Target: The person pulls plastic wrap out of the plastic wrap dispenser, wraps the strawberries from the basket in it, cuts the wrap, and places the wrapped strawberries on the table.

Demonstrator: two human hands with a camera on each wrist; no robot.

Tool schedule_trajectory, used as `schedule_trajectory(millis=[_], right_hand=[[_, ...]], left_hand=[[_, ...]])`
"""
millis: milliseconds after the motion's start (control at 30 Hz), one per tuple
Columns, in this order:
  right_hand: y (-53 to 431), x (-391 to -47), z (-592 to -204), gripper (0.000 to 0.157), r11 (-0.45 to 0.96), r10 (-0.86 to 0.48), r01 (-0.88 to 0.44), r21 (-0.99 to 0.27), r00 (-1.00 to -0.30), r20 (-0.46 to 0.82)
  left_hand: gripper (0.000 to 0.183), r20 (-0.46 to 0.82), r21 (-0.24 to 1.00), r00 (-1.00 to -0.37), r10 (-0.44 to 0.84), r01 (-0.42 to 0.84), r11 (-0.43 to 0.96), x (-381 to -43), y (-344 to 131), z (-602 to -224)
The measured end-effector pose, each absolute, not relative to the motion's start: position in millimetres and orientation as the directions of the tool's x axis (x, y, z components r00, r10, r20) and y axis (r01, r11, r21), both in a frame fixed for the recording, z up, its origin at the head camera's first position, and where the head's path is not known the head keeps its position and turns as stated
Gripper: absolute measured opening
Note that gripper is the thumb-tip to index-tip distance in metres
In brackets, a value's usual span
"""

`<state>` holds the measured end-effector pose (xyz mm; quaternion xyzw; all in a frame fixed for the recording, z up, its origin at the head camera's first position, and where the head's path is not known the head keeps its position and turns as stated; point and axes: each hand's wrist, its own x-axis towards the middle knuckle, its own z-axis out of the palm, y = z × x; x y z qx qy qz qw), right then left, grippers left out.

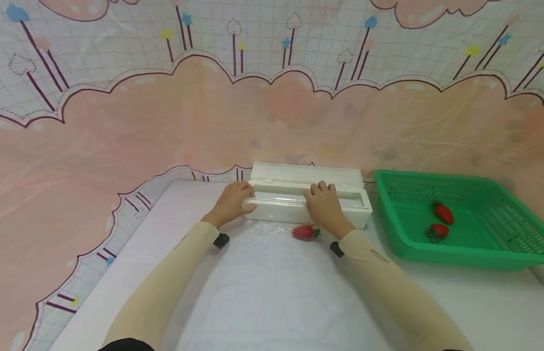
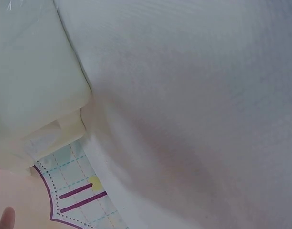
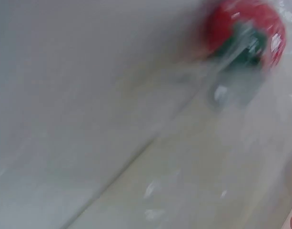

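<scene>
A long white plastic wrap dispenser [image 1: 276,210] stands with its lid [image 1: 307,174] raised behind it. My left hand [image 1: 231,202] grips its left end, thumb towards the front. Over the front edge lies my right hand [image 1: 325,207], fingers bent at the opening, right of the middle. Between the hands a clear strip [image 1: 276,202] runs along the front edge. Clear plastic wrap [image 1: 272,227] hangs down the front onto the table. A red strawberry [image 1: 304,232] with green leaves lies just before the dispenser; in the right wrist view the strawberry [image 3: 250,28] shows through shiny film.
To the right stands a green plastic basket [image 1: 465,258] with two strawberries [image 1: 443,213] inside. A white sheet [image 1: 280,292] covers the table. Behind hangs a patterned peach cloth [image 1: 254,126], close to the dispenser's back.
</scene>
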<state>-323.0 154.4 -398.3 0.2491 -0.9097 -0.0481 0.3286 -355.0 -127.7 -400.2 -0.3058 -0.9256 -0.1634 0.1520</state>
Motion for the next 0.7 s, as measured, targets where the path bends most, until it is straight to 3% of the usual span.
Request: schedule_trajectory(millis=[367,700], right_hand=[[204.4,-308.9,-400.6,0.014,0.912,-0.407,-0.35,0.216,-0.696,0.591],[231.3,-299.6,-404.5,0.009,0.974,-0.226,-0.187,0.13,-0.739,0.635]], left_hand=[[0.02,0.375,0.216,-0.77,0.516,0.614,0.76,-354.7,-128.0,-399.0],[0.021,0.378,0.213,-0.764,0.523,0.621,0.754,-354.4,-126.8,-397.9]])
